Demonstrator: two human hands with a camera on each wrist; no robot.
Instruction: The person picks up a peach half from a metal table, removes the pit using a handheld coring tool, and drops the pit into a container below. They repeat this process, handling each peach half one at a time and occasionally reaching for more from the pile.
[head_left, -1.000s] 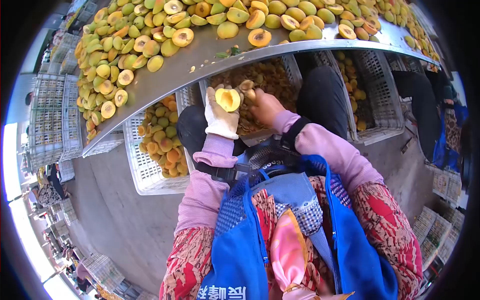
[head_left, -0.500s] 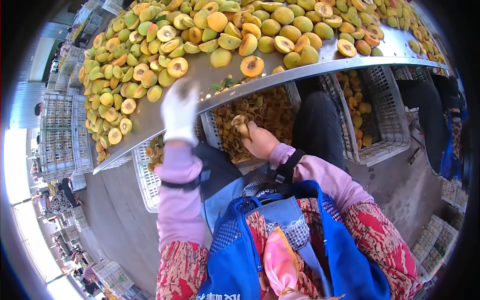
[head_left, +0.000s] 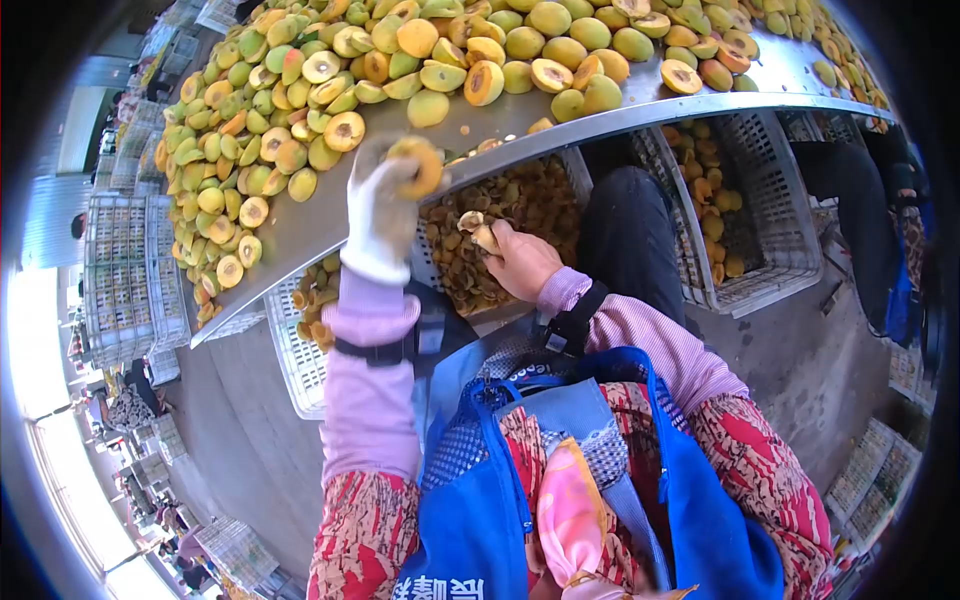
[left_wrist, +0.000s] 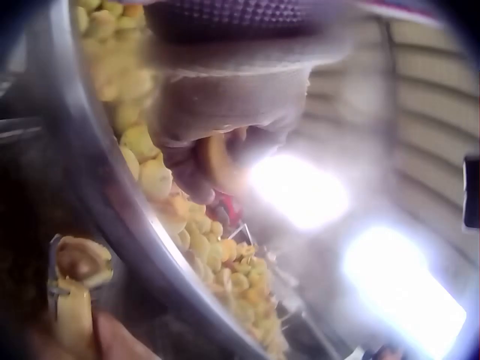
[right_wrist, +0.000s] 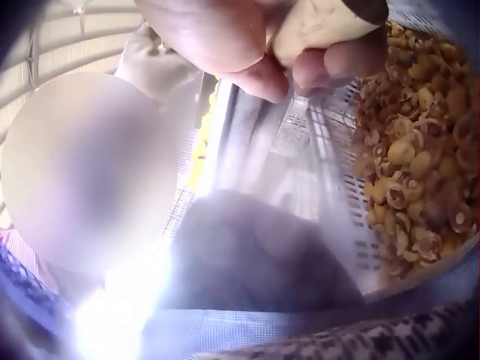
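My left hand point(head_left: 380, 220), in a white glove, holds a yellow peach half point(head_left: 420, 168) just over the front edge of the metal table. The same peach half point(left_wrist: 219, 165) shows between its gloved fingers in the left wrist view. Lower down, my bare right hand point(head_left: 525, 262) grips a wooden-handled pitting tool point(head_left: 484, 236) above a crate of scraps. A metal loop at the tool's head surrounds a brownish piece point(left_wrist: 81, 259). The pale round handle point(right_wrist: 322, 30) sticks out of the right fist in the right wrist view.
Halved peaches point(head_left: 290, 155) lie heaped along the metal table point(head_left: 480, 125). Under it stand a crate point(head_left: 430, 265) of peels and pits, a white crate point(head_left: 300, 375) at left with peach pieces, and another crate point(head_left: 785, 235) at right. My knee point(head_left: 630, 225) is between crates.
The left hand held a peach half beside the tool, then moved up-left to the table with it out of sight; now it comes back rightward holding a peach half. The right hand lowered slightly, still gripping the tool.
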